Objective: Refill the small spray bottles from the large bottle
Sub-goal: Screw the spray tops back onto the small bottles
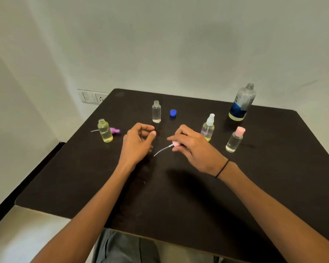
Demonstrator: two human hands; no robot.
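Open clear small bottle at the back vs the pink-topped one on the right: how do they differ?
The back clear bottle has a bare open neck; the pink-topped bottle has its sprayer on. The back bottle looks filled most of the way up; the pink-topped one holds liquid only in its lower part. Both are small, clear, upright on the table, with no hand on them.

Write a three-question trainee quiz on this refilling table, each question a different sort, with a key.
1. True or false: the large clear bottle with the blue label is capped.
2. Which hand holds the pink spray pump with the white dip tube? A left hand B right hand
3. Fill in: the loose purple spray pump lies beside the open small bottle of ____ liquid.

Key: 1 false, its blue screw cap lies on the dark table; 2 B; 3 yellow.
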